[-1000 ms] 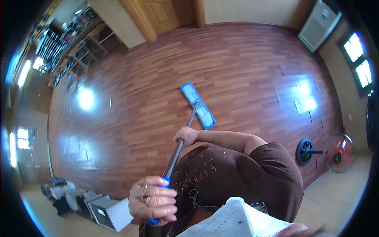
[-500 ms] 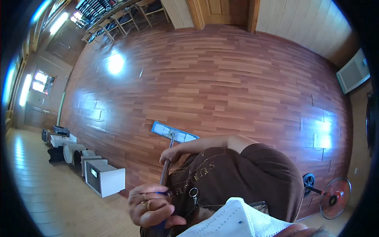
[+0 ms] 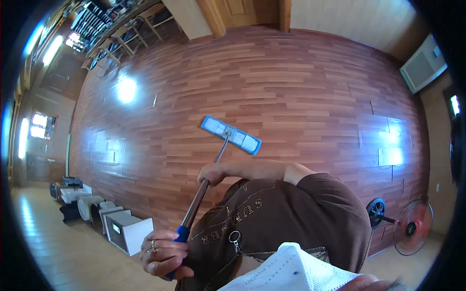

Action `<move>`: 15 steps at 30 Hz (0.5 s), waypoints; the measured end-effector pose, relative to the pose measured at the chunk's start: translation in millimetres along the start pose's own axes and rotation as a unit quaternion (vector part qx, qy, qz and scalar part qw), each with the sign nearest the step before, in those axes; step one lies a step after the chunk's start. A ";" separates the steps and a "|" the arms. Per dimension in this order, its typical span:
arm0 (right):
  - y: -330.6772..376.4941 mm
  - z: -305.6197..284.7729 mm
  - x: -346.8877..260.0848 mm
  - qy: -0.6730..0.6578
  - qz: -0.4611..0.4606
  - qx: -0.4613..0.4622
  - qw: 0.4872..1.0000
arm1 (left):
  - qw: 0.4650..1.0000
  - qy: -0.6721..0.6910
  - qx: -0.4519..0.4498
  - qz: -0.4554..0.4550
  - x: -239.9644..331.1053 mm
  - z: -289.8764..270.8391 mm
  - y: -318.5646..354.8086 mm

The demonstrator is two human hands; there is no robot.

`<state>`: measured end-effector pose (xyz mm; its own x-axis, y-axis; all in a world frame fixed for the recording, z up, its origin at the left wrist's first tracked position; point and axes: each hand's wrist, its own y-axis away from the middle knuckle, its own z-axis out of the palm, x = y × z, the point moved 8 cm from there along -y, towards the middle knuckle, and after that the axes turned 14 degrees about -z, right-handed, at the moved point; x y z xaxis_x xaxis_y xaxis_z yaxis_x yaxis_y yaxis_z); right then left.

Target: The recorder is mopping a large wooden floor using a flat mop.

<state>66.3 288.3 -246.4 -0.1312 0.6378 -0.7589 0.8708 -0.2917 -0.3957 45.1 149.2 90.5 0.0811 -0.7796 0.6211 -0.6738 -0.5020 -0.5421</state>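
A flat mop (image 3: 231, 134) lies with its blue-edged, pale rectangular head on the wood-patterned floor, tilted down toward the right. Its metal pole slants back toward me, ending in a blue grip. My left hand (image 3: 165, 254), with rings on its fingers, is closed round that blue grip near the lower edge. Higher up the pole, my right hand (image 3: 212, 173) is wrapped about the shaft, its forearm reaching across from the right in front of my brown shirt. The right fingers are partly hidden behind the back of the hand.
At the left a row of bins and boxes, including a white box (image 3: 138, 235), stands along the floor's edge. A fan (image 3: 412, 228) stands at lower right, a white appliance (image 3: 424, 63) at the right wall. Chairs (image 3: 127, 40) line a counter at far left; a wooden door (image 3: 247, 13) is at the back.
The mop head has slid forward and to the right, and its tilt is steeper. My left hand has moved left, showing more of the blue grip. The whole view has shifted slightly.
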 end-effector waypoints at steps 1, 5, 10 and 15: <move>15.6 -14.5 2.7 0.002 0.007 0.006 1.000 | 1.000 0.002 -0.017 -0.006 -7.0 9.6 -11.4; 90.0 -66.2 35.7 0.082 0.115 -0.013 0.990 | 0.999 0.020 -0.030 -0.019 -38.9 51.5 -48.6; 209.1 -129.5 68.4 0.140 0.208 0.103 0.963 | 0.993 0.072 -0.082 -0.037 -89.4 110.1 -89.2; 316.4 -187.1 73.9 0.231 0.274 0.219 0.908 | 0.986 0.123 -0.060 -0.095 -144.1 163.8 -126.8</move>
<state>420.8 376.5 -331.0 0.5653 0.5125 -0.6463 0.4608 -0.8461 -0.2678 239.1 263.9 -23.0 0.0430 -0.5540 0.8314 -0.7469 -0.5705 -0.3416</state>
